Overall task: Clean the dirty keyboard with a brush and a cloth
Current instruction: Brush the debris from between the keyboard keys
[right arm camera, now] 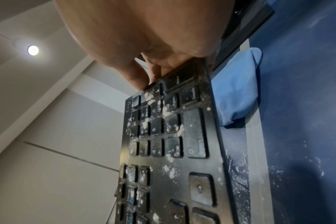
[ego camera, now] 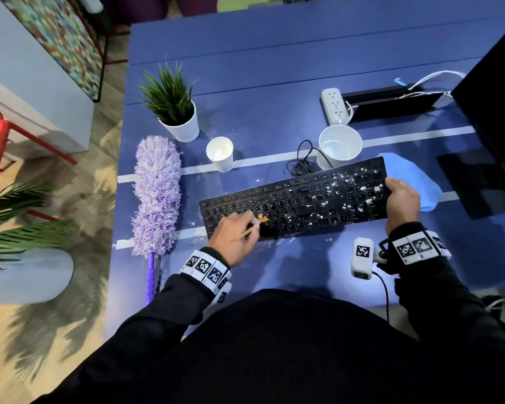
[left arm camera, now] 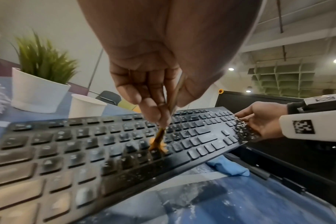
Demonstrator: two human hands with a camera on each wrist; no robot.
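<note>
A black keyboard speckled with white crumbs is tilted, its right end lifted off the blue table. My right hand grips that right end, thumb on the keys. My left hand pinches a thin wooden brush; its orange bristles press on keys left of the middle. A blue cloth lies on the table behind and under the keyboard's right end, also seen in the right wrist view.
A purple duster lies left of the keyboard. A small paper cup, a larger white cup, a potted plant, a power strip and a dark monitor stand behind. White crumbs dot the table.
</note>
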